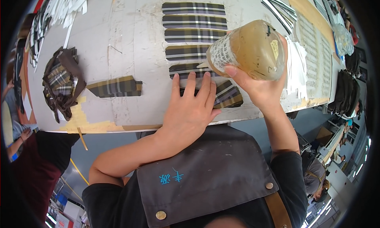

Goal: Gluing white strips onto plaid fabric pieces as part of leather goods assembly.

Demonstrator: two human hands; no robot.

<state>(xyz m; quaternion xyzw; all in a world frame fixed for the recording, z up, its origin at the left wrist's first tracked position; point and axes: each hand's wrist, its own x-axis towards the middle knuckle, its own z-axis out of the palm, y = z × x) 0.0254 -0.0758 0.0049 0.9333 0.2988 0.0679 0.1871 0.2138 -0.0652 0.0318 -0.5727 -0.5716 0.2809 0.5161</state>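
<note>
Amber-filled bottle (259, 49), two o'clock | my right hand (259, 86) clasps it, tipped seemingly to aim the nozzle (202, 65) | six o'clock: my left hand (190, 108), flat, ungrasping, probably steadies plaid strip (183, 70)

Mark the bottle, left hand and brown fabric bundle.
Bottle (252, 51): head view, middle of its amber body.
Left hand (190, 108): head view, back of the hand.
Brown fabric bundle (62, 80): head view, plaid cloth near its middle.

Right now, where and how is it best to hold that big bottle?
Probably around the wide, rounded body of the bottle, coming from the right, as the right hand does. It is tilted, with its thin nozzle pointing left over a plaid strip, so that end is better kept clear. Wrapping the broad part should be steadier than pinching the narrow tip.
</note>
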